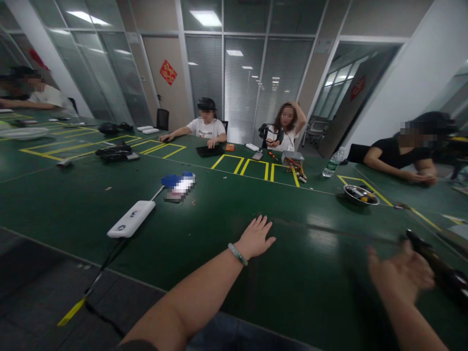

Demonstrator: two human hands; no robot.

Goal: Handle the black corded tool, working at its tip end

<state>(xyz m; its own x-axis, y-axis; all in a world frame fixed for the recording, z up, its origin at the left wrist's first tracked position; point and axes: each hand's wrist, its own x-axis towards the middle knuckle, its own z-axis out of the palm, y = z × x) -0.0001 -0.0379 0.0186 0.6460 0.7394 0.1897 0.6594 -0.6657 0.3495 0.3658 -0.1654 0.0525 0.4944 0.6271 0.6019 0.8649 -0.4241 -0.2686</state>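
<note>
My left hand [257, 237] lies flat on the green tabletop [204, 248], palm down with the fingers spread, and holds nothing. A pale green bangle [237, 254] circles that wrist. Over to the right, my right hand [401, 273] is raised with its thumb apart from the fingers, slightly blurred, and nothing shows in it. Close beside it is a long dark object [440, 265], whose kind I cannot make out; whether the hand touches it is unclear.
A white power bank [132, 219] with a cable lies left, near a lit phone [181, 186]. Farther off are a metal bowl [361, 195] of small parts, a water bottle [333, 162], a metal box with wires [292, 157] and yellow tape outlines. Several people sit around the table.
</note>
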